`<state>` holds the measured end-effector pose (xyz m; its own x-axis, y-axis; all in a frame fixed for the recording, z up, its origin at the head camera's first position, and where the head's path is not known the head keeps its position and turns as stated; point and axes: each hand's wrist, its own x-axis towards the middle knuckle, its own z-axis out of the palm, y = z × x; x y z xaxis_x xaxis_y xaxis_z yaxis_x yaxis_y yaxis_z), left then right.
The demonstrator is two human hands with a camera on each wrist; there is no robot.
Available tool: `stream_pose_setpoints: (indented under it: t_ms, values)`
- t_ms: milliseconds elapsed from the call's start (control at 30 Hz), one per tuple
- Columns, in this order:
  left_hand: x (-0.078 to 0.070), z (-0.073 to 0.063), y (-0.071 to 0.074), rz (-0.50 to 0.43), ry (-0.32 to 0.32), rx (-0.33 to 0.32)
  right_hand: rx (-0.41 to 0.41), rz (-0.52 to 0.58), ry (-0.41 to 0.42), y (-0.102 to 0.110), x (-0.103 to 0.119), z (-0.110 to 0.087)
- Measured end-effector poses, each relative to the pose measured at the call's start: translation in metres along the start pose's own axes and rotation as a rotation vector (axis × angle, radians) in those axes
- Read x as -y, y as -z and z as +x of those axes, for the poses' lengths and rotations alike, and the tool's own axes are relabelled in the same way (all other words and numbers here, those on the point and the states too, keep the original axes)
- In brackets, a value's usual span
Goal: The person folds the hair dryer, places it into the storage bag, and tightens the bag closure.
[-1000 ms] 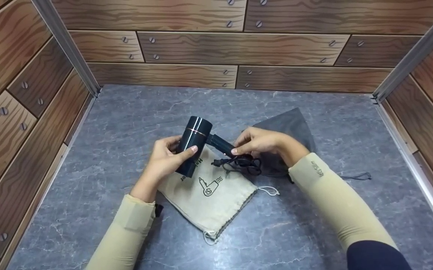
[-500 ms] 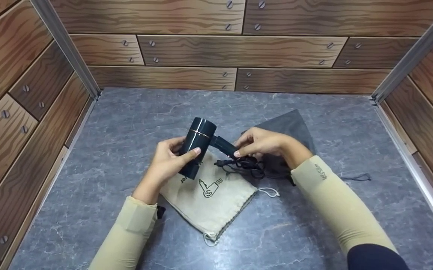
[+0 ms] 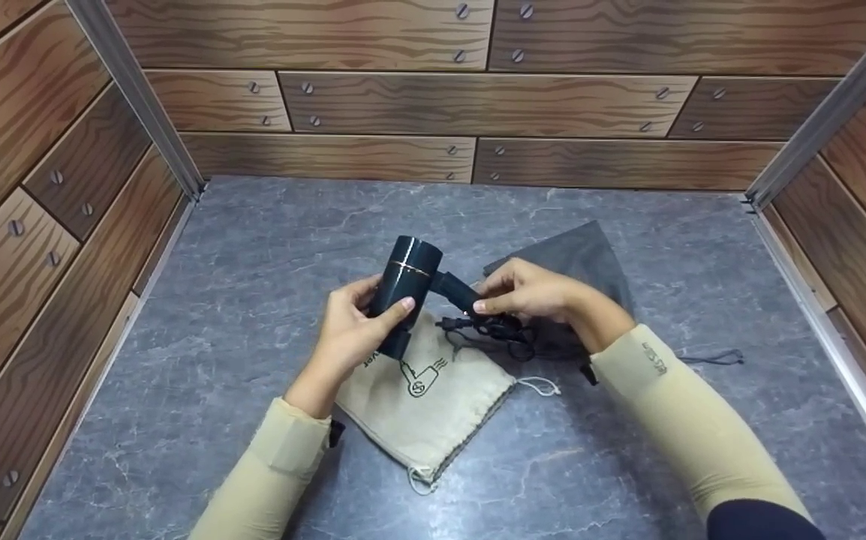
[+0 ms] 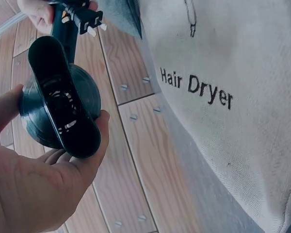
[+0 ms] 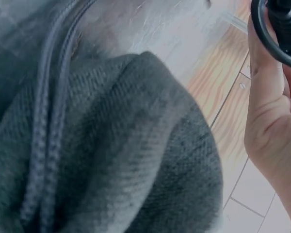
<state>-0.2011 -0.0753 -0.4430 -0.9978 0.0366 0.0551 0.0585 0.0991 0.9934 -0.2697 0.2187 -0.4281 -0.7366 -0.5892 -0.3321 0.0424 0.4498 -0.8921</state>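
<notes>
A dark hair dryer (image 3: 410, 274) is held up over a cream drawstring bag (image 3: 433, 420). My left hand (image 3: 356, 326) grips its barrel, thumb across the front. In the left wrist view the flat nozzle (image 4: 63, 97) faces the camera. My right hand (image 3: 534, 292) holds the dryer's handle (image 3: 454, 291) near its lower end. A bundled black cord (image 3: 504, 330) hangs below that hand, and its two-pin plug (image 4: 87, 19) shows in the left wrist view. Printed on the cream bag are a dryer drawing and, in the left wrist view, the words "Hair Dryer".
Behind and under my right hand lies a dark grey drawstring bag (image 3: 590, 251), its cord (image 3: 714, 358) trailing right. The grey marbled tabletop (image 3: 290, 225) is bounded by wood-patterned walls (image 3: 373, 101) at the back and sides.
Both hands have shifted slightly to the right, carrying the hair dryer with them. Its cord moved along. The two bags look unmoved, and both grips look the same.
</notes>
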Motion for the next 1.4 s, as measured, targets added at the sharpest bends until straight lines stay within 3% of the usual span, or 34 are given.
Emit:
stream_pose_setpoints:
  t_ms: [333,533,700,900,1100,1267,1400]
  values:
    - [-0.014,-0.008,-0.002,-0.017,-0.089,-0.039,-0.098,-0.028,0.102,-0.009,0.011,-0.016]
    - [-0.024,-0.012,-0.008,-0.068,-0.136,-0.090,-0.149,0.098,0.132,-0.015,0.025,-0.024]
    - [-0.020,-0.011,-0.021,-0.145,-0.128,-0.139,-0.254,0.185,0.174,-0.022,0.036,-0.020]
    - [-0.018,-0.010,-0.023,-0.145,-0.174,-0.201,-0.299,0.243,0.164,-0.031,0.032,-0.018]
    - [-0.011,-0.013,-0.032,-0.116,-0.187,-0.254,-0.367,0.382,0.151,-0.050,0.023,-0.016]
    - [-0.004,-0.015,-0.046,-0.206,-0.185,-0.244,-0.470,0.456,0.202,-0.070,0.020,-0.009]
    - [-0.003,-0.017,-0.052,-0.229,-0.188,-0.248,-0.529,0.454,0.245,-0.078,0.020,-0.006]
